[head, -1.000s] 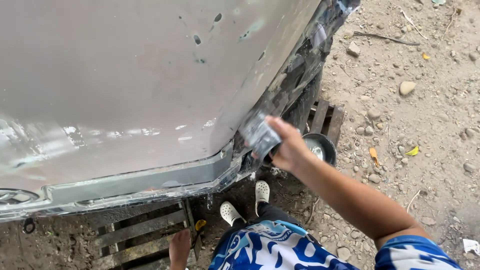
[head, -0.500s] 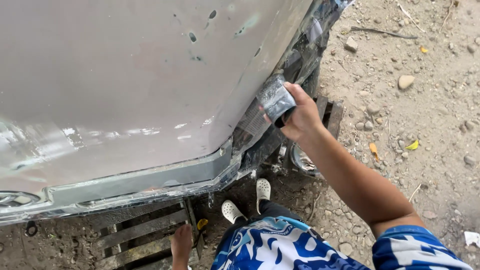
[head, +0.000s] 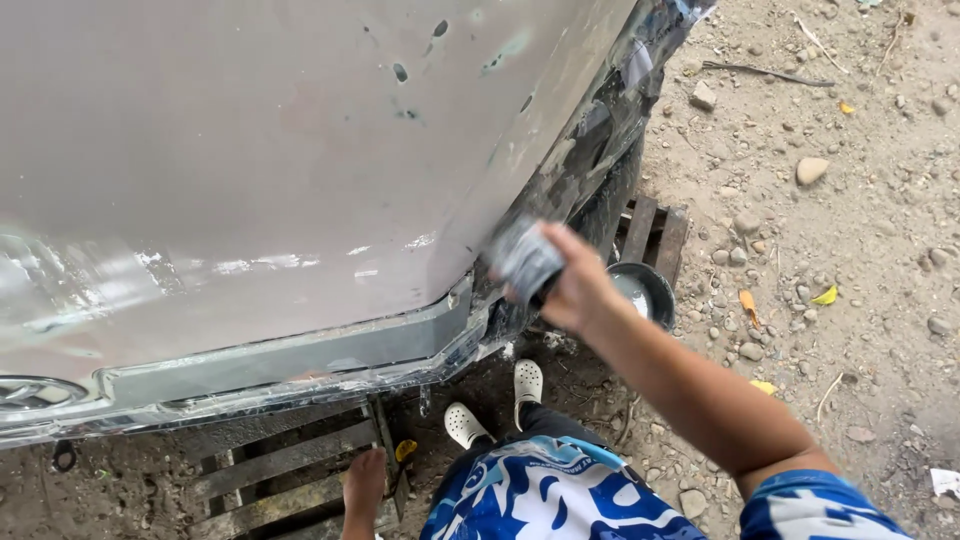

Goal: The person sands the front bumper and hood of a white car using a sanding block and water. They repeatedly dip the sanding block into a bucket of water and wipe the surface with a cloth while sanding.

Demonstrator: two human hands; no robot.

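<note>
1. A large, pale grey, sanded car body panel [head: 250, 170] fills the upper left and centre of the frame, with small dark spots near its top and a darker grey lip along its lower edge.
2. The right hand [head: 575, 285], just right of centre, is closed around a blurred grey rectangular sanding block [head: 527, 262] and presses it against the panel's right-hand edge.
3. The right forearm runs from that hand down to the lower right corner, ending in a blue and white patterned sleeve [head: 810, 510].
4. The left hand [head: 365, 485], at the bottom centre, rests on a weathered wooden pallet [head: 280, 465] under the panel; I cannot tell how far its fingers are open, and it holds nothing visible.
5. Just right of the right hand, a round dark bowl [head: 645, 292] holding pale liquid sits on another wooden pallet.
6. Two white clog shoes [head: 495, 405] stand on the dirt at lower centre.
7. Stony, sandy ground [head: 840, 200] with scattered yellow leaves covers the right side.
</note>
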